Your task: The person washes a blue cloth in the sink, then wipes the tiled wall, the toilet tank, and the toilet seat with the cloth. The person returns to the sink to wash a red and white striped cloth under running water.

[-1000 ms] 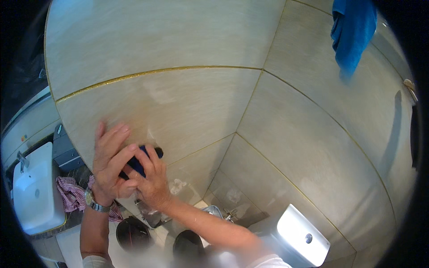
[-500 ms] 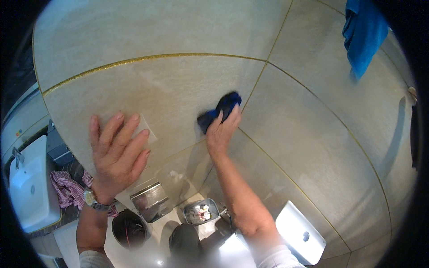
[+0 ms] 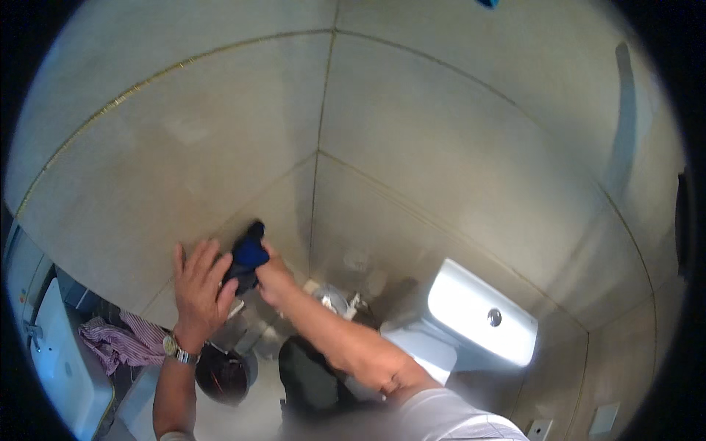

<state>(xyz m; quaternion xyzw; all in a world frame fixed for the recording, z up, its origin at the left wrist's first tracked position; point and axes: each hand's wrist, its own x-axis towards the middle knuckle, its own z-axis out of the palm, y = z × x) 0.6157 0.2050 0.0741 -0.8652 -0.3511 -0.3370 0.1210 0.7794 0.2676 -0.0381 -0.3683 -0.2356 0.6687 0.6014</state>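
My right hand (image 3: 273, 278) grips a dark blue and black cloth (image 3: 250, 253), bunched up against the lower part of the beige tiled wall (image 3: 184, 162). Close by on its left is my left hand (image 3: 200, 290), fingers spread and holding nothing. Its palm faces the wall, and its fingertips appear to rest on the tile. A metal wristwatch (image 3: 181, 351) circles my left wrist. The cloth partly covers the fingers of my right hand.
A white toilet cistern (image 3: 471, 312) stands at lower right. On the left are a white washbasin (image 3: 62, 367) and a red-and-white striped cloth (image 3: 118, 342). A dark bin (image 3: 223, 376) and a small wastebasket (image 3: 331, 300) sit below my hands.
My right hand has carried the cloth down the wall, away from the corner and nearer my left hand. The view has shifted, so the blue towel at upper right is nearly out of sight.
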